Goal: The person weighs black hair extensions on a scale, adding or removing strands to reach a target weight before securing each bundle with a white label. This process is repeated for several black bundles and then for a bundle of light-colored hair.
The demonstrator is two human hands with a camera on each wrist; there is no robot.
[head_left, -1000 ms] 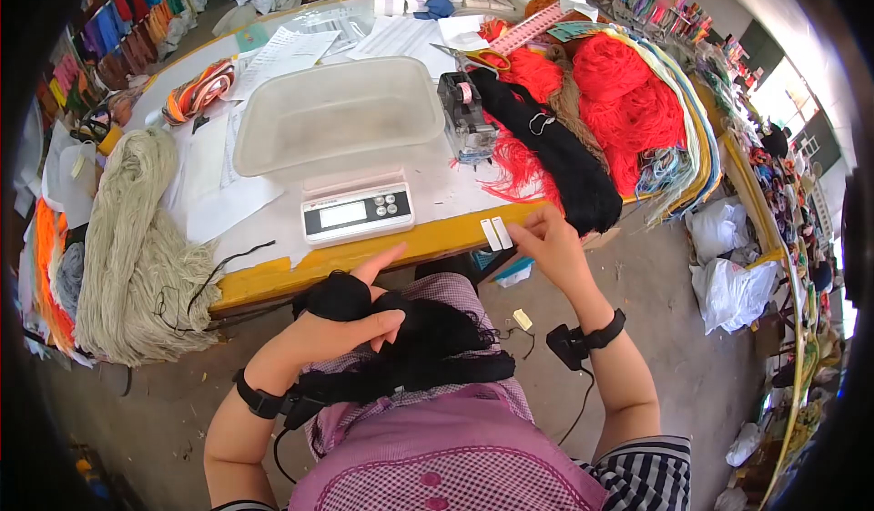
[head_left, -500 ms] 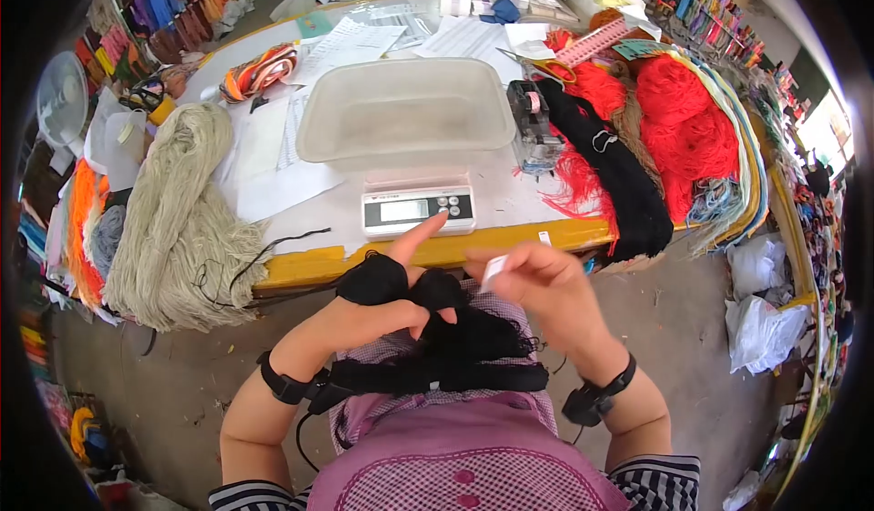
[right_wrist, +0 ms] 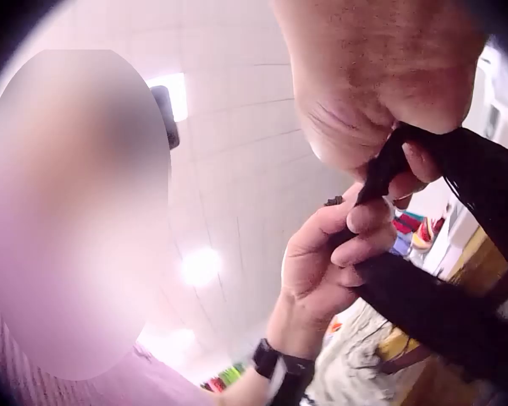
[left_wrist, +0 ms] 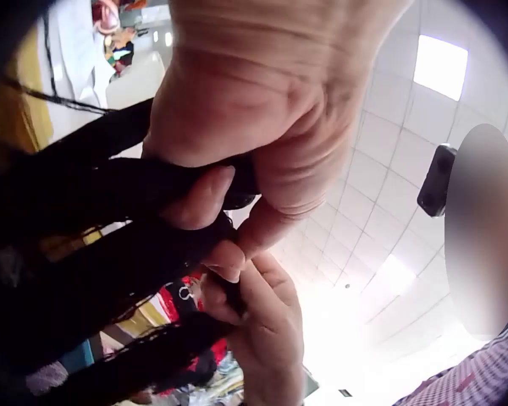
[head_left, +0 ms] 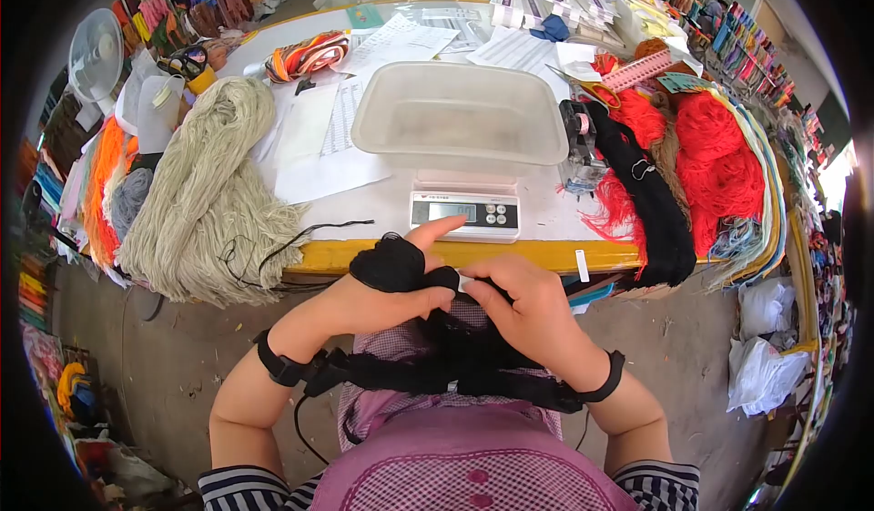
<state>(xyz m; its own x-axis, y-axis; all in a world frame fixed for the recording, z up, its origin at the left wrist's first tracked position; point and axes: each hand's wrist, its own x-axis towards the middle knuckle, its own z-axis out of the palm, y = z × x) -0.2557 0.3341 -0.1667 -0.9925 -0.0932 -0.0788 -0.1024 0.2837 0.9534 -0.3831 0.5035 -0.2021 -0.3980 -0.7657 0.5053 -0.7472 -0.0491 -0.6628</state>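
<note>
A skein of black yarn (head_left: 390, 263) is looped over my left hand (head_left: 391, 303), whose fingers and thumb grip it while the index finger points out toward the scale. My right hand (head_left: 539, 311) has come up against the left one and pinches a small white tag (head_left: 463, 283) at the yarn, its thumb and fingers covering most of it. In the right wrist view, black strands (right_wrist: 444, 313) run out from between the two hands. More black yarn hangs down over the lap. A second white tag (head_left: 582, 265) lies at the table's yellow edge.
Just ahead stands a digital scale (head_left: 465, 212) with a translucent plastic tub (head_left: 460, 115) on it. Beige yarn (head_left: 209, 192) drapes over the table's left edge. Red yarn (head_left: 719, 165), another black skein (head_left: 646, 201) and a tape dispenser (head_left: 580, 147) lie on the right.
My right hand picked one white tag off the table edge and brought it left to the black yarn in my left hand. The view has shifted left.
</note>
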